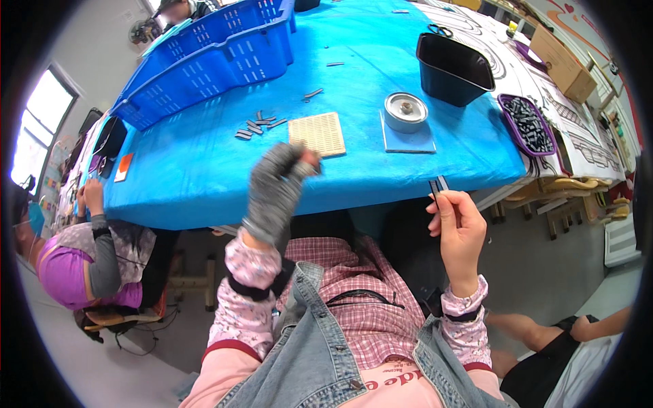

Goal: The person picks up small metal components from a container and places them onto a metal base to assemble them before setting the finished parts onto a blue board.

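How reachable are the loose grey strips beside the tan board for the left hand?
Probably yes: the loose grey strips lie just beyond the gloved left hand, with only blue table covering visible between. Blur hides whether it holds anything.

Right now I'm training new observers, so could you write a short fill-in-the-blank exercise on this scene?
1. The left hand wears a fabric glove coloured ____.
2. A small dark narrow strip is held in the person's ____ hand.
3. The square beige gridded board lies on a smooth table cover coloured ____.
4. Small dark pieces fill an open plastic basket coloured ____.

Missing words: grey; right; blue; purple.
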